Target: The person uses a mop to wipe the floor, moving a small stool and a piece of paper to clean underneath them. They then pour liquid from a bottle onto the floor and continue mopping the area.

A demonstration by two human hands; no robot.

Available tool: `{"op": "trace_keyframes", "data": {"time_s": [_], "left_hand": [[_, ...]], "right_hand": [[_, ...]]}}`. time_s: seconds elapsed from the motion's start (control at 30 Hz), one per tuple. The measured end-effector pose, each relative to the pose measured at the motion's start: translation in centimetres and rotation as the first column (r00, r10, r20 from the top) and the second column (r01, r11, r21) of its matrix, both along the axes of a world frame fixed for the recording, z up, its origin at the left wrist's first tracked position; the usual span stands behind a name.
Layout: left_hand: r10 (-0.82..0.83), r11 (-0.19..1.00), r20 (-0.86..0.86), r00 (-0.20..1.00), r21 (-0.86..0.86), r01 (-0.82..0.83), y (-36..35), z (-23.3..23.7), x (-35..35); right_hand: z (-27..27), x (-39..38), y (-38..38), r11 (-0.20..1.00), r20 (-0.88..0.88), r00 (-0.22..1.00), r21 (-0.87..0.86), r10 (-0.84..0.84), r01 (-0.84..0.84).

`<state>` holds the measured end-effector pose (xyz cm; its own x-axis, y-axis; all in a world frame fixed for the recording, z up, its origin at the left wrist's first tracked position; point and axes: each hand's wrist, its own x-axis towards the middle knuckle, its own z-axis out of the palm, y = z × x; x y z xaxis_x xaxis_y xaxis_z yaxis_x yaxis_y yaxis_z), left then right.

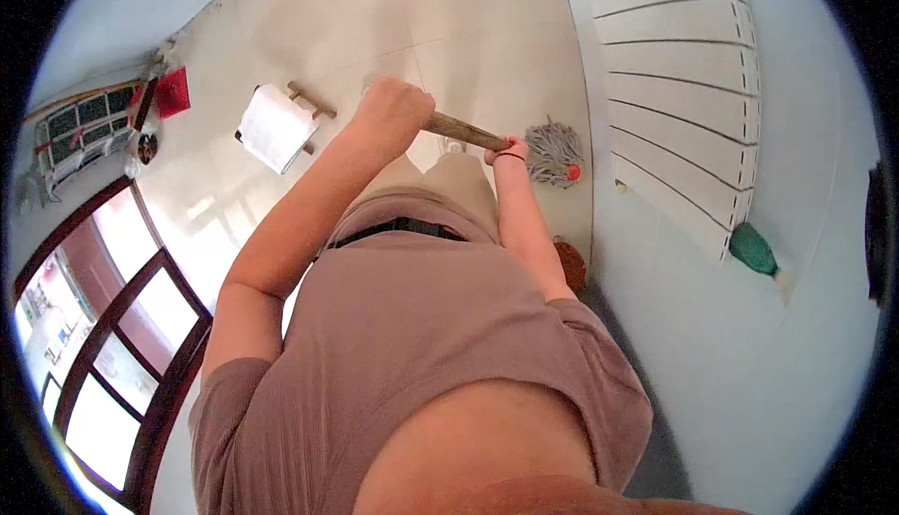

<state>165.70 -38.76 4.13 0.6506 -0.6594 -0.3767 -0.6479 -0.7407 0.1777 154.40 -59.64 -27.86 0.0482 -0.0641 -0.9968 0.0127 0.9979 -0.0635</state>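
Observation:
A mop with a wooden handle (465, 131) is held in both hands in front of my waist. My left hand (398, 110) is closed around the upper part of the handle. Lower down, to the right, my right hand (510, 150) grips the same handle, with a thin dark band on that wrist. Beyond the right hand, the grey string mop head (551, 145) with a red fitting (573, 172) rests on the floor near the wall. Parts of my feet show below the handle.
A white radiator (674, 56) runs along the right wall, with a green object (753, 249) at its end. On the left stand a low stool with a white top (277, 127) and a dark-framed glass door (140, 365). A red item (172, 94) sits farther back.

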Motion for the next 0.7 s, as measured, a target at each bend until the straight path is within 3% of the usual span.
{"op": "trace_keyframes", "data": {"time_s": [0.03, 0.07, 0.17, 0.23, 0.27, 0.33, 0.4, 0.47, 0.53, 0.57, 0.63, 0.7], "left_hand": [[0.022, 0.999, -0.011, 1.0, 0.027, -0.022, 0.5, -0.8, 0.2], [0.038, 0.999, -0.023, 0.999, 0.02, -0.038, 1.9, -0.5, 0.9], [0.173, 0.983, -0.03, 0.985, 0.064, -0.17, 6.9, 1.2, 2.8], [0.285, 0.958, -0.024, 0.958, 0.032, -0.284, 11.3, 2.4, 3.9], [0.303, 0.953, -0.038, 0.952, 0.031, -0.302, 13.6, 2.8, 4.4], [0.379, 0.911, -0.018, 0.925, 0.184, -0.369, 18.2, 3.6, 4.8], [0.456, 0.869, -0.026, 0.89, 0.229, -0.438, 22.6, 4.7, 4.6], [0.527, 0.829, 0.006, 0.85, 0.219, -0.515, 26.7, 6.3, 4.4], [0.617, 0.754, 0.058, 0.785, 0.241, -0.611, 29.3, 8.2, 3.6], [0.629, 0.746, 0.057, 0.775, 0.237, -0.623, 30.3, 9.3, 3.2], [0.752, 0.595, 0.114, 0.65, 0.307, -0.743, 32.4, 11.0, 2.4], [0.795, 0.536, 0.149, 0.587, 0.279, -0.797, 32.9, 11.6, 0.5]], "right_hand": [[-1.8, 0.1, 0.0, 0.999, 0.039, 0.999, 0.028, 0.018, -0.019], [4.4, 2.8, 2.4, 0.992, -0.023, 0.993, -0.044, 0.12, -0.121], [-1.0, 5.6, 5.6, 0.972, -0.007, 0.972, -0.009, 0.234, -0.234], [0.3, 7.9, 9.5, 0.92, 0.112, 0.919, 0.058, 0.379, -0.387], [2.1, 9.3, 12.2, 0.913, 0.098, 0.913, 0.058, 0.397, -0.403], [5.5, 12.2, 18.0, 0.808, -0.102, 0.802, 0.123, 0.588, -0.576], [3.8, 12.9, 22.7, 0.86, -0.111, 0.859, 0.179, 0.5, -0.477], [1.0, 13.6, 27.0, 0.718, -0.072, 0.73, 0.271, 0.679, -0.641], [3.9, 14.8, 31.4, 0.558, -0.001, 0.572, 0.217, 0.82, -0.801], [5.5, 15.5, 33.7, 0.547, -0.002, 0.559, 0.214, 0.829, -0.81], [8.2, 17.1, 38.2, 0.705, -0.156, 0.692, 0.261, 0.705, -0.659], [9.6, 17.9, 40.7, 0.658, -0.152, 0.642, 0.236, 0.752, -0.715]]}}
